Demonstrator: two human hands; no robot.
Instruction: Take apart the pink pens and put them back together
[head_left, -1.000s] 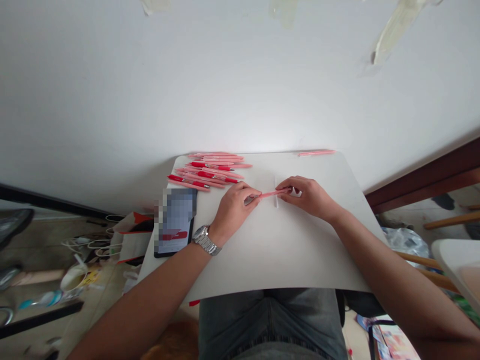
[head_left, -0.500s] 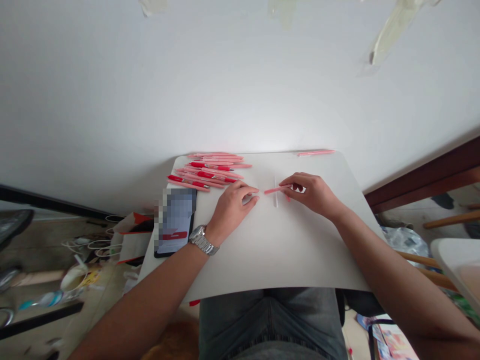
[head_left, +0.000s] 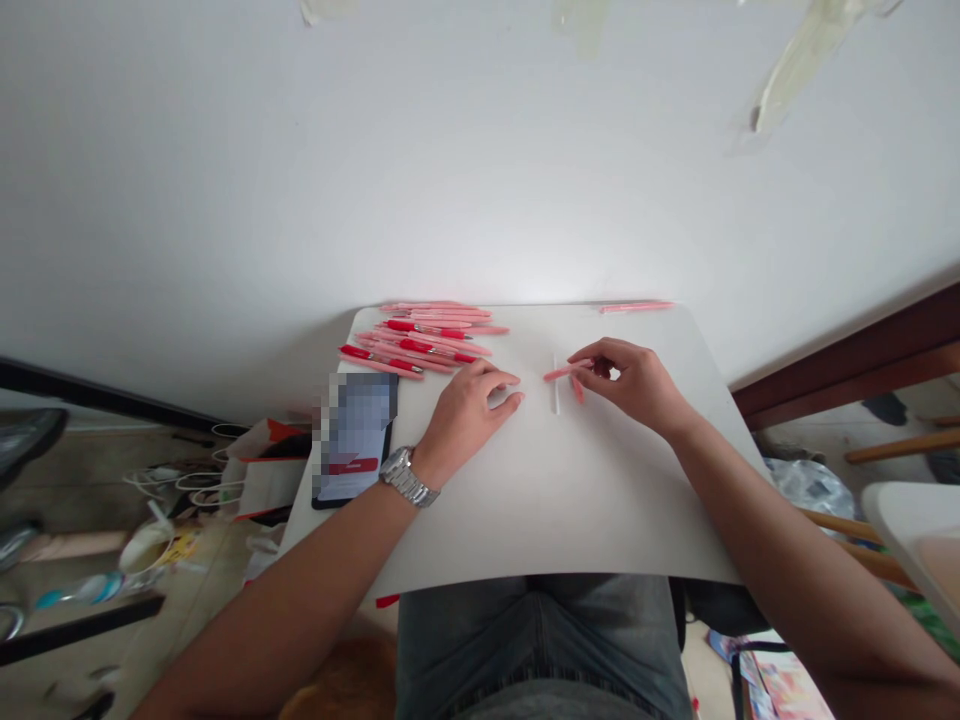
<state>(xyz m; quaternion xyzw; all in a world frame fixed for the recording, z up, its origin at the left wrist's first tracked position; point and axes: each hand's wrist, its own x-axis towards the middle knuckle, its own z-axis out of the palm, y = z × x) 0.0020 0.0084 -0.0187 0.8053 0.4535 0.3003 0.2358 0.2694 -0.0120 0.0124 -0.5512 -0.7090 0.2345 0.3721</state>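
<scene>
Phone (head_left: 356,485): flat at the table's (head_left: 540,500) left edge, lit up, partly blurred out.
Watch (head_left: 407,478): metal band, left wrist.
Pens (head_left: 442,340): messy heap at the back left, mostly pink, a few red.
Left hand (head_left: 466,412): near the pens, thumb and fingers parted, nothing in it.
Tube (head_left: 556,402): whitish, lying mid-table.
Pink piece (head_left: 556,374): right above the tube, pinched one-handed; imo the step is just handling this single piece.
Small bit (head_left: 577,391): reddish, right of the tube, can't tell if it touches the fingers.
Right hand (head_left: 589,366): fingertips closed on the pink piece. Next move calls for a light pinch I'd say, tube and small bit being so close.
Far pens (head_left: 637,307): pink, back right, by the wall (head_left: 480,150).
</scene>
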